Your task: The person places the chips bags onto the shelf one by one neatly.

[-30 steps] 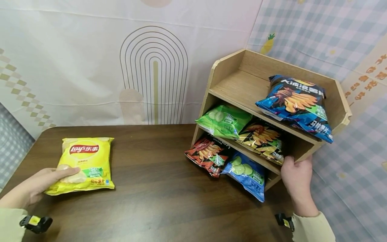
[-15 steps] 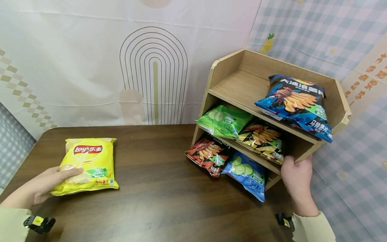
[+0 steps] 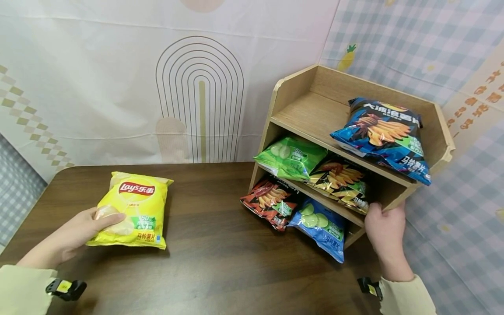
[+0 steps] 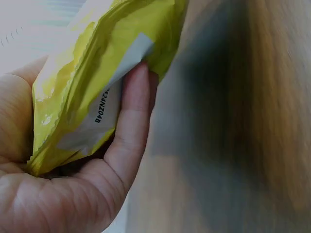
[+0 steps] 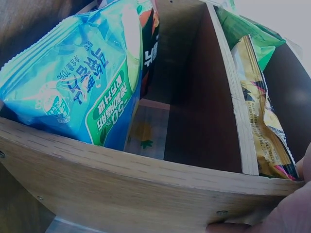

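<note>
A yellow bag of potato chips [image 3: 141, 201] is in my left hand [image 3: 82, 232], thumb on its front face and fingers behind it. In the left wrist view, the fingers curl round the back of the yellow chip bag [image 4: 116, 63], which appears raised off the table. On the right stands a wooden shelf [image 3: 299, 109]. My right hand [image 3: 386, 232] grips the edge of its right side panel, near the middle level. In the right wrist view, fingers [image 5: 286, 213] lie on that panel's outer side.
On the shelf's top lies a dark blue chip bag [image 3: 383, 133]. The middle level holds a green bag [image 3: 293, 157] and a black-and-gold bag [image 3: 340, 179]. Below are a black-and-red bag [image 3: 271, 201] and a light blue bag [image 3: 320, 225], jutting out over the brown table [image 3: 204, 262].
My left hand has carried the yellow chip bag to the right and slightly away from me, turning it a little. My right hand stays on the shelf's side panel.
</note>
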Tool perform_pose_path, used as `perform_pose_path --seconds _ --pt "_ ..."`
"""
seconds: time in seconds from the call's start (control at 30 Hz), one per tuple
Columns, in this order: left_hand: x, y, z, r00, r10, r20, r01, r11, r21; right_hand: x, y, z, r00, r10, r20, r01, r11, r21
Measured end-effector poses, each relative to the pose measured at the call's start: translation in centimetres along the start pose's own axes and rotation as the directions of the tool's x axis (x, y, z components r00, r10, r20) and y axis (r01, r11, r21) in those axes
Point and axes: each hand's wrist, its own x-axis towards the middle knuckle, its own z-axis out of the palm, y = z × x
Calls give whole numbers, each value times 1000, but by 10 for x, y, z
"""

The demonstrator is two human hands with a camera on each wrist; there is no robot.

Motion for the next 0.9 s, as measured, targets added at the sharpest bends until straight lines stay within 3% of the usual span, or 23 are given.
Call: perform_pose_path --seconds 0.2,0.5,0.9 --pt "-3 22 18 994 110 -10 -110 994 0 0 -1 0 1000 -1 -1 1 1000 1" --pt "-16 62 52 969 247 17 -247 969 -15 0 0 0 1000 0 5 0 1000 -7" --pt "-26 126 86 919 393 41 -392 920 -31 0 -1 0 1000 10 19 -10 1000 7"
